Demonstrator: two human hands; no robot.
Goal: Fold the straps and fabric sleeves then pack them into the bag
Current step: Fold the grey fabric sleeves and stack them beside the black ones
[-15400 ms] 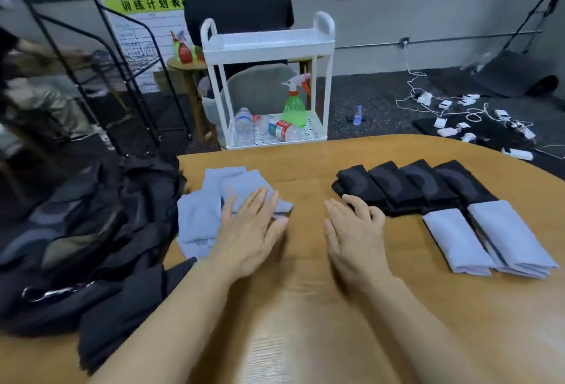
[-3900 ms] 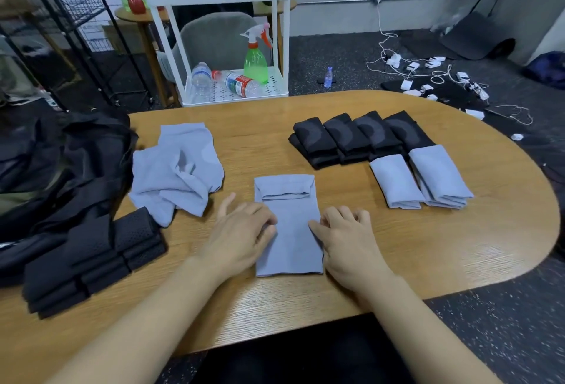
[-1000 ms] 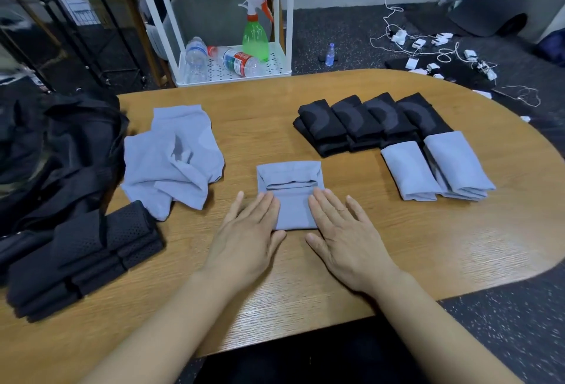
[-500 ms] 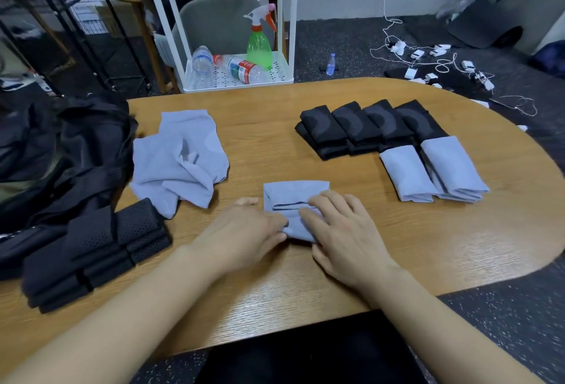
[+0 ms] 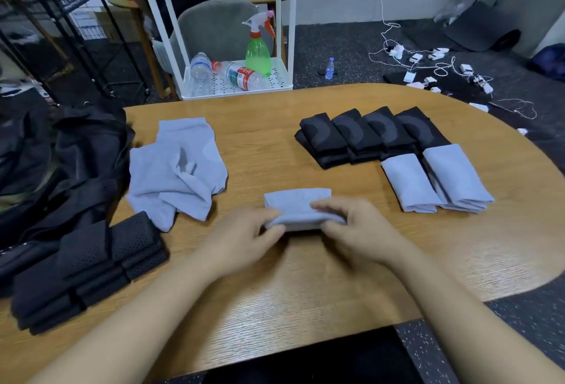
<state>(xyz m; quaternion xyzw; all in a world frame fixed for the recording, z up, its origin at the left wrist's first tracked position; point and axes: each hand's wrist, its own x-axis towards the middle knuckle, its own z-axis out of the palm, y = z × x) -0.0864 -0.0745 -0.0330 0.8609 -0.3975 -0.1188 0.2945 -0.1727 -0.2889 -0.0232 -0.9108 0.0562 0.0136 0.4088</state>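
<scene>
A light blue fabric sleeve (image 5: 298, 203) lies half folded on the wooden table (image 5: 275, 285) in front of me. My left hand (image 5: 244, 236) grips its near left edge and my right hand (image 5: 357, 230) grips its near right edge, lifting that edge over. Two folded blue sleeves (image 5: 434, 178) lie at the right, behind them a row of folded black sleeves (image 5: 367, 132). A loose heap of blue sleeves (image 5: 180, 166) sits at the left. Folded black mesh straps (image 5: 88, 267) are stacked at the near left. The black bag (image 5: 58, 163) slumps at the table's left end.
A white trolley (image 5: 220, 47) with water bottles and a green spray bottle (image 5: 258, 50) stands beyond the table's far edge, a grey chair behind it. Black wire racks stand at the far left. Cables and chargers litter the floor at the far right.
Both hands went from lying flat on the blue sleeve's near part to gripping its near edge and rolling it away from me. The sleeve is shorter now.
</scene>
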